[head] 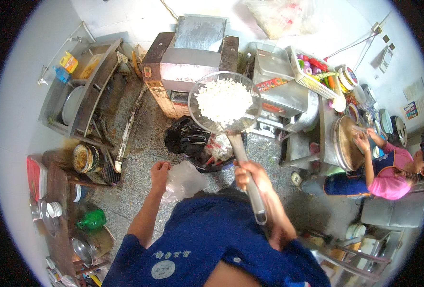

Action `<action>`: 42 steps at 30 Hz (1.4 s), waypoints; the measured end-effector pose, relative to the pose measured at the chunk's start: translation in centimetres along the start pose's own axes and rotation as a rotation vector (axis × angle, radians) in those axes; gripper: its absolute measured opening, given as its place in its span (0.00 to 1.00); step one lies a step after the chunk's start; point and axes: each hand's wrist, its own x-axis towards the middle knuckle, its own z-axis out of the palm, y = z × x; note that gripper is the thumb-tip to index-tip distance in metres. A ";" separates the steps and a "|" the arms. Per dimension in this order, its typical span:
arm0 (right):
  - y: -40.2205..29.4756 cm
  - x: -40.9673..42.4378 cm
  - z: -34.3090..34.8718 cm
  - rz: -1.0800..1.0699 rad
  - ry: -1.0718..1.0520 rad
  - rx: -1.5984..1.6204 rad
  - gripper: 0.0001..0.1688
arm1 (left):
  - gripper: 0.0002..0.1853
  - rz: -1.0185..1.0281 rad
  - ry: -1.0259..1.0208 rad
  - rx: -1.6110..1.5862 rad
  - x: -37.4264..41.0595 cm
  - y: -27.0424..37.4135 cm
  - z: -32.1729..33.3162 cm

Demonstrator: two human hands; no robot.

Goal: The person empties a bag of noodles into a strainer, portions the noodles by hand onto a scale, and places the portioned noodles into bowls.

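My right hand [251, 175] grips the long metal handle of a round wire-mesh strainer [235, 143]. In its bowl lies a heap of small pale pieces [224, 101], too bright to identify. Between the fingers of my left hand [159, 175] hangs a clear plastic bag [184, 181] that looks limp. Below the strainer, a bin lined with a black plastic bag [183, 136] stands on the floor. Whitish plastic and red scraps [217, 147] lie inside it, and the strainer partly hides its far side.
A large machine [190, 57] stands ahead, with a steel sink [90, 86] to the left. A basket of vegetables [307, 83] sits on the right-hand counter. Also on the right, a co-worker [387, 172] works over a large round board [351, 143]. A wooden table [59, 215] lines the left.
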 end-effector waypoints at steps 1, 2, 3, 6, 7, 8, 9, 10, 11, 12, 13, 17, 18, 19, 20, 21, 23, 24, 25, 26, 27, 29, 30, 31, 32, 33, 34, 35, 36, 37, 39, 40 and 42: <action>0.2 -1.3 0.5 -0.034 0.016 -0.068 0.16 | 0.09 -0.009 0.002 -0.009 0.4 0.1 0.1; 0.2 -1.8 0.6 -0.069 0.033 -0.135 0.16 | 0.09 -0.019 0.014 -0.002 0.3 0.1 0.5; -0.1 -0.6 0.2 -0.071 0.019 -0.112 0.16 | 0.09 -0.025 0.013 0.011 0.2 0.1 0.9; -1.5 3.0 0.1 0.012 -0.024 0.085 0.17 | 0.09 -0.041 -0.023 0.061 -0.8 -1.1 0.8; -1.7 2.1 1.3 0.000 -0.013 0.044 0.16 | 0.08 -0.018 -0.036 0.069 -0.1 -0.6 0.9; -1.6 1.0 2.4 -0.012 -0.003 0.003 0.16 | 0.08 0.002 -0.035 0.087 0.7 -0.1 0.9; -1.5 0.0 2.6 -0.022 0.027 -0.038 0.15 | 0.09 0.008 -0.045 0.101 0.9 0.2 1.3; -1.6 1.6 1.8 0.000 -0.034 0.089 0.16 | 0.09 -0.008 -0.057 0.131 0.0 -0.3 1.3; -2.3 3.3 1.4 -0.012 0.019 0.150 0.17 | 0.09 0.009 -0.072 0.115 -0.8 -0.7 1.6; -2.1 1.9 1.8 0.063 -0.008 0.212 0.16 | 0.09 0.031 -0.074 0.099 -1.0 -0.5 1.5; -2.8 0.8 3.1 0.128 -0.072 0.250 0.16 | 0.10 0.094 -0.057 0.071 0.2 0.5 1.9; -4.2 4.3 2.6 0.163 -0.122 0.437 0.13 | 0.10 0.070 -0.050 0.166 -0.6 3.2 3.4; -3.8 3.3 2.4 0.061 0.008 0.194 0.10 | 0.10 0.071 -0.036 0.154 -0.7 3.3 2.7; -3.4 1.2 2.7 0.149 -0.053 0.373 0.08 | 0.10 0.089 -0.023 0.121 -0.4 3.4 3.0; -3.8 1.8 3.3 0.101 -0.049 0.280 0.08 | 0.10 0.107 -0.011 0.089 -0.1 3.6 3.2; -3.3 2.1 3.0 0.062 -0.023 0.212 0.07 | 0.10 0.099 -0.009 0.074 -0.5 3.0 3.1; -1.9 2.6 0.9 0.064 0.064 0.160 0.10 | 0.09 0.075 -0.064 0.147 -1.5 0.3 2.1; -2.9 3.9 0.9 0.042 0.064 0.105 0.11 | 0.09 0.092 -0.053 0.163 -1.4 1.1 2.3; -2.5 1.9 1.5 0.047 0.064 0.132 0.12 | 0.09 0.110 -0.037 0.158 -1.3 1.9 3.1; -3.3 3.3 1.4 0.017 0.027 0.073 0.12 | 0.10 0.171 -0.047 0.108 -1.5 2.8 3.4; -2.7 4.1 0.7 0.005 0.015 0.044 0.12 | 0.10 0.151 -0.050 0.104 -1.7 2.7 3.8; -3.2 5.6 1.2 0.029 0.024 0.173 0.14 | 0.10 0.095 -0.068 0.114 -2.0 2.7 4.1; -3.3 4.2 1.5 0.057 0.056 0.042 0.11 | 0.10 0.112 -0.068 0.108 -1.4 3.2 3.7; -3.0 2.3 2.0 0.054 -0.043 0.015 0.06 | 0.10 0.123 -0.074 0.096 -1.8 2.8 3.5; -3.5 3.8 2.0 0.052 -0.086 0.012 0.05 | 0.10 0.134 -0.080 0.084 -1.6 2.8 3.6; -3.3 5.0 1.4 0.065 -0.109 0.032 0.04 | 0.10 0.121 -0.087 0.071 -1.6 3.0 4.2; -3.7 5.4 2.1 0.102 -0.123 0.144 0.04 | 0.11 0.095 -0.094 0.069 -1.6 3.6 4.6; -3.9 5.3 2.8 0.137 -0.135 0.257 0.05 | 0.11 0.068 -0.100 0.068 -2.1 3.7 4.4; -3.7 4.1 2.7 0.139 -0.174 0.239 0.05 | 0.11 0.134 -0.112 0.168 -1.4 3.2 3.7; -3.1 2.5 2.9 0.108 -0.144 0.241 0.04 | 0.11 0.141 -0.128 0.081 -2.0 2.9 3.8; -4.2 5.2 3.0 0.043 -0.174 0.048 0.06 | 0.11 0.127 -0.098 0.168 -1.4 3.0 4.6; -4.2 5.2 3.2 0.051 -0.174 0.114 0.08 | 0.10 0.124 -0.112 0.138 -1.9 2.0 4.2; -3.9 2.9 4.5 0.152 -0.141 0.214 0.08 | 0.10 0.166 -0.127 0.058 -0.4 0.9 4.0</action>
